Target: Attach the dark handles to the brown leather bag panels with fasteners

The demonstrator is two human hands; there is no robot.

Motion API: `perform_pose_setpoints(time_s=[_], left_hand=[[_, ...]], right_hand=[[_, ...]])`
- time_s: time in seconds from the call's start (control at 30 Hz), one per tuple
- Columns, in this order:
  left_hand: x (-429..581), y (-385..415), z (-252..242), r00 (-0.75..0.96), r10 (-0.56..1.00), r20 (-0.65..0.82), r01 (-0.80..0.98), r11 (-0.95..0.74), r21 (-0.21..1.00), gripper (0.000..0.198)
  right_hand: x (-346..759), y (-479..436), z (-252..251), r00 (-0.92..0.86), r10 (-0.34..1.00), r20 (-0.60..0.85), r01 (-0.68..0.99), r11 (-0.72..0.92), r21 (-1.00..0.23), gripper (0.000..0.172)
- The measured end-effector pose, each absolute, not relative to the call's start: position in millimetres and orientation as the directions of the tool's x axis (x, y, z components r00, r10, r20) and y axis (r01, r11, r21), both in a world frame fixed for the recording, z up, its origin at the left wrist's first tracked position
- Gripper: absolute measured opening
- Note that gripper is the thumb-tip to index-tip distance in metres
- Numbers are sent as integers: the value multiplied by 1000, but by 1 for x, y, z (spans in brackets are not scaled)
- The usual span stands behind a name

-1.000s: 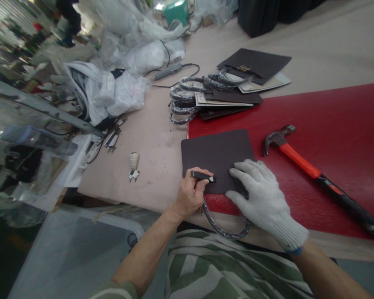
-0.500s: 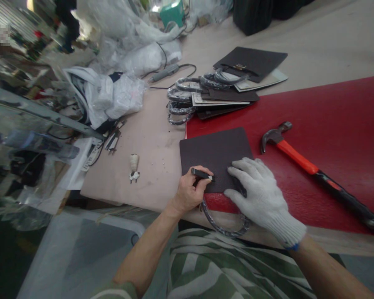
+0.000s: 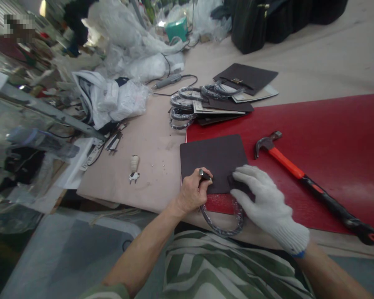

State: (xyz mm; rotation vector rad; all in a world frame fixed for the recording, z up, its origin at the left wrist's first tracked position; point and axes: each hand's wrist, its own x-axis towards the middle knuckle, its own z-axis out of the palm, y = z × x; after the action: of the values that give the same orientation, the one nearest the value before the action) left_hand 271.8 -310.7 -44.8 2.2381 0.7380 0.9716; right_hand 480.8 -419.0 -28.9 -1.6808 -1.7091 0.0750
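Observation:
A dark brown panel (image 3: 213, 158) lies on the red sheet (image 3: 339, 153). Its plastic-wrapped loop handle (image 3: 222, 230) hangs over the table's near edge. My bare left hand (image 3: 193, 189) pinches a short dark tool with a metal end (image 3: 205, 174) at the panel's lower edge. My right hand (image 3: 262, 197), in a white knitted glove, rests at the panel's lower right corner with its fingers apart, over a dark piece. A claw hammer (image 3: 286, 162) with an orange and black handle lies to the right.
More brown panels (image 3: 249, 77) with wrapped handles are stacked beyond. A small tool with a wrapped grip (image 3: 134, 168) lies at the left, near thin tools (image 3: 114, 141). Plastic-wrapped bundles (image 3: 127, 97) and black bags (image 3: 249, 31) stand further back.
The tool in my left hand has tipped more upright. My right hand has lifted slightly and shifted right relative to the panel. The camera view has shifted a little.

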Motion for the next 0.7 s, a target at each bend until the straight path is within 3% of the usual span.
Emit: perform_pose_setpoints(time_s=[0.1,0.2,0.3,0.37,0.43,0.53,0.63,0.7], left_hand=[[273,-310,-46,583,663,469,245,-694,677,17],[273,-310,-48,585,650,486,220,-703,676,19],[274,-309,-50,593,651,474,225,-700,678,19],[274,-309,-51,599,655,461,228,-691,686,19],[274,-309,-53,603,657,453,222,-683,696,18],[275,-309,-54,603,658,450,222,-681,698,19],[276,-309,-54,601,652,462,226,-693,685,20],[277,-310,-52,597,644,477,225,-706,671,21]], right_hand=[[510,-434,-13,246,865,437,930,-85,-357,37],[539,-450,1,412,880,236,910,-411,-56,50],[552,-460,7,486,874,15,856,-479,195,53],[554,-461,8,484,872,-67,858,-458,233,52],[555,-457,10,512,841,-175,858,-488,163,46],[554,-450,23,598,736,-318,767,-640,-38,34],[540,-453,54,568,768,-296,634,-638,-437,27],[522,-460,79,507,826,-248,496,-514,-700,37]])
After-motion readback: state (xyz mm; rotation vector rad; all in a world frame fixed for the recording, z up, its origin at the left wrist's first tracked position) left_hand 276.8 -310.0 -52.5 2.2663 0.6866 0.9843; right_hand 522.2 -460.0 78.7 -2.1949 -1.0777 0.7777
